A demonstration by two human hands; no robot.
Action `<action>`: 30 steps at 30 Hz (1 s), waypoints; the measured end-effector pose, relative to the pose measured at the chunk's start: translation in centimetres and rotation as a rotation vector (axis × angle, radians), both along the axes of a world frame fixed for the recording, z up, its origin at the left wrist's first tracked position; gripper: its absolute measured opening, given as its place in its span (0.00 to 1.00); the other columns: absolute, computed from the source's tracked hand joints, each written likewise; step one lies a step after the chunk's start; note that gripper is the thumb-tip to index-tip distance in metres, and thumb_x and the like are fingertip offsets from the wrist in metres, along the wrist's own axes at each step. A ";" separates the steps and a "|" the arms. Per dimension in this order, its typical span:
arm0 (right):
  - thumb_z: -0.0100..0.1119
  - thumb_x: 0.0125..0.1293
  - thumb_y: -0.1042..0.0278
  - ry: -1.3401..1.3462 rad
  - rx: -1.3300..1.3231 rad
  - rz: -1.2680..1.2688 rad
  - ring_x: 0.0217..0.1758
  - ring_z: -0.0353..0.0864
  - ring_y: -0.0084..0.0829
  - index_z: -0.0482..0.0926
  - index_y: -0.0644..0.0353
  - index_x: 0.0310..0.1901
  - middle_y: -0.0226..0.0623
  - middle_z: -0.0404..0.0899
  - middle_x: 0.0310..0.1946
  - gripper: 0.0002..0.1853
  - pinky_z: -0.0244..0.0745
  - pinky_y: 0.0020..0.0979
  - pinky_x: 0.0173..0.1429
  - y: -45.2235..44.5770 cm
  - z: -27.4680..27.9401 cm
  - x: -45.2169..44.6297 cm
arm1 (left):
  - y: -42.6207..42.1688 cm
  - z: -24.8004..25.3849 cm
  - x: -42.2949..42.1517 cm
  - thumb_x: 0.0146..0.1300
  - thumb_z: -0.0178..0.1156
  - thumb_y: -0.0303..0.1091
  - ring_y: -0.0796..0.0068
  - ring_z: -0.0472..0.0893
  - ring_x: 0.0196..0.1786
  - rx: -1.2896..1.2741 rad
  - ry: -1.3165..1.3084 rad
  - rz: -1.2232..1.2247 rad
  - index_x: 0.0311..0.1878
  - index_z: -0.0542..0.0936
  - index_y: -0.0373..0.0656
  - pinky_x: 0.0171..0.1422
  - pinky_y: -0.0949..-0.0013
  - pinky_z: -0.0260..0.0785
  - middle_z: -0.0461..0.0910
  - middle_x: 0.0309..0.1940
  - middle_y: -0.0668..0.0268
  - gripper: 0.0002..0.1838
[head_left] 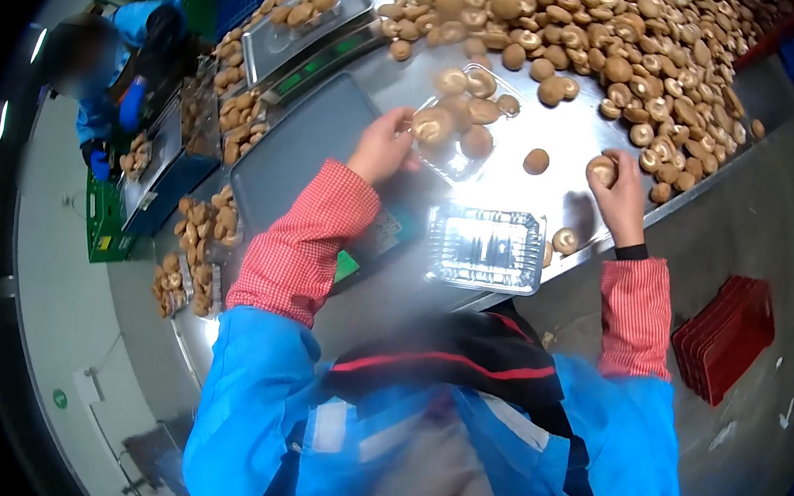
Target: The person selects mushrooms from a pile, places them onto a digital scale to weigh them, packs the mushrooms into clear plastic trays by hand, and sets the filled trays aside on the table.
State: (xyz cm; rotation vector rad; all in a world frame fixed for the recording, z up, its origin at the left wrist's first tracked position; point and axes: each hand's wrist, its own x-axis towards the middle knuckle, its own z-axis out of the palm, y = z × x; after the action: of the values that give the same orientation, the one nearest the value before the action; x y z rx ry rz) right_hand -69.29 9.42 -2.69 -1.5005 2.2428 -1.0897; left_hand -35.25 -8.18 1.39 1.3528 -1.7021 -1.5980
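My left hand point(389, 147) grips the left edge of a clear plastic punnet point(453, 164) on the metal table. Several brown mushrooms point(482, 112) lie in the punnet, and one with a pale underside sits close to my left fingertips. In my right hand point(624, 197), near the table's right edge, is a single mushroom point(603, 171), held between thumb and fingers. A loose mushroom point(536, 161) rests on the table between my hands. Closer to my body stands another clear punnet point(486, 249), with a mushroom point(565, 241) just right of it.
A large heap of mushrooms point(626, 39) covers the far side of the metal table point(511, 191). Left of me are a grey tray point(290, 153) and filled punnets point(208, 227). Stacked red crates point(724, 336) stand on the floor at right. A co-worker point(109, 68) stands at far left.
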 end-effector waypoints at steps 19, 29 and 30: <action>0.62 0.63 0.57 0.156 0.400 0.145 0.47 0.81 0.48 0.75 0.56 0.56 0.52 0.76 0.46 0.22 0.77 0.41 0.53 -6.6 -4.5 6.2 | -3.0 4.4 13.4 0.69 0.47 0.25 0.84 0.76 0.22 0.049 -0.146 -0.110 0.59 0.74 0.40 0.26 0.80 0.70 0.80 0.31 0.68 0.16; 0.70 0.57 0.64 -0.316 0.002 0.627 0.37 0.81 0.27 0.70 0.61 0.48 0.38 0.78 0.40 0.22 0.77 0.28 0.39 -10.5 5.7 15.5 | -3.6 0.4 20.9 0.70 0.52 0.34 0.61 0.75 0.60 -0.555 -0.369 -0.040 0.67 0.70 0.43 0.65 0.67 0.66 0.75 0.59 0.56 0.23; 0.71 0.56 0.65 -0.467 0.049 0.649 0.37 0.81 0.31 0.71 0.60 0.47 0.37 0.78 0.39 0.21 0.77 0.30 0.40 -10.1 8.4 17.9 | -2.8 0.9 20.1 0.69 0.53 0.34 0.56 0.74 0.62 -0.640 -0.342 0.041 0.66 0.71 0.42 0.67 0.64 0.65 0.74 0.60 0.53 0.23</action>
State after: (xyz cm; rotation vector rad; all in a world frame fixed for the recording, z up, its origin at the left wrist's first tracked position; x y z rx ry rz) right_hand -51.35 -0.71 5.67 -1.5769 1.3232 -1.0181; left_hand -15.16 -10.97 2.24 1.3418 -2.1125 -0.7050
